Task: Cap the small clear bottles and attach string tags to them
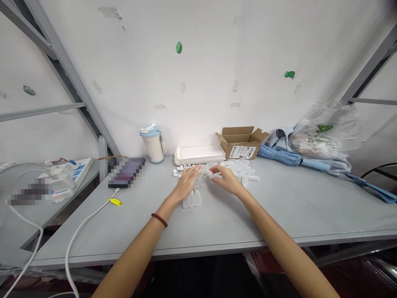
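My left hand [187, 182] has its fingers stretched out at the left edge of a small pile of pale cord-like pieces [203, 170]. Between the thumb and fingers of my right hand [226, 179] is a translucent plastic tube [213, 175], partly covered by the fingers. Close to my left wrist, several translucent tubes [192, 200] lie side by side, with a thin pale cord at their upper end. More clear tubes [245, 169] are spread beyond my right hand. Small white caps [176, 172] lie behind my left hand.
Along the wall stand a cream and blue cup [153, 145], a long white tray [200, 155] and an open cardboard box [240, 142]. A folded blue umbrella [279, 155] lies to the right under a plastic bag [328, 132]. At left are a phone [127, 172] and its white cable [89, 217].
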### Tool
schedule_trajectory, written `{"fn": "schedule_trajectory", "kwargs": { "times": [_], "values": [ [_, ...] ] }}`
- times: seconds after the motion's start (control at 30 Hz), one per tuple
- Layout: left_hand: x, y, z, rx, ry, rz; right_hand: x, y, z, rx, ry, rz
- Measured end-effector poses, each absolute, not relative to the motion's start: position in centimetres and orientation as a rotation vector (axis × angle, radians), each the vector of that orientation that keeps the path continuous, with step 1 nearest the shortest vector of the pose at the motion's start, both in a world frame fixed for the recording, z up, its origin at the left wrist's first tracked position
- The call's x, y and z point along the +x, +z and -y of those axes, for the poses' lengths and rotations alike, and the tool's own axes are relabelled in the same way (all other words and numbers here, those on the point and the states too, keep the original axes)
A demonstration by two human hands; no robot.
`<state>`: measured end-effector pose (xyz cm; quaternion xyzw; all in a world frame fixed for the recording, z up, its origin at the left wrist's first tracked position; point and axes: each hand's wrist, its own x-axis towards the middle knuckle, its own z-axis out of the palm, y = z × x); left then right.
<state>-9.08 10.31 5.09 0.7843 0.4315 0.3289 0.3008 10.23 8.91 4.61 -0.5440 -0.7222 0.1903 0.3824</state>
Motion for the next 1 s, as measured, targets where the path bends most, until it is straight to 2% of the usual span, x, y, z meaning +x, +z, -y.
{"fn": "schedule_trajectory", "kwargs": {
  "times": [0.53, 0.77, 1.0],
  "values": [
    [-9.4, 6.2, -10.4, 1.866, 0.987, -1.043, 9.3, 4.1, -8.8, -1.433, 0.441, 1.952],
    [-9.1, 4.9, -11.0, 2.001, 0.747, -1.238, 9.2, 4.4, -8.6, -1.501, 0.396, 2.008],
    [-9.9, 5.4, -10.9, 2.102, 1.021, -1.227, 9.2, 4.0, -8.7, -1.482, 0.339, 2.003]
  ]
}}
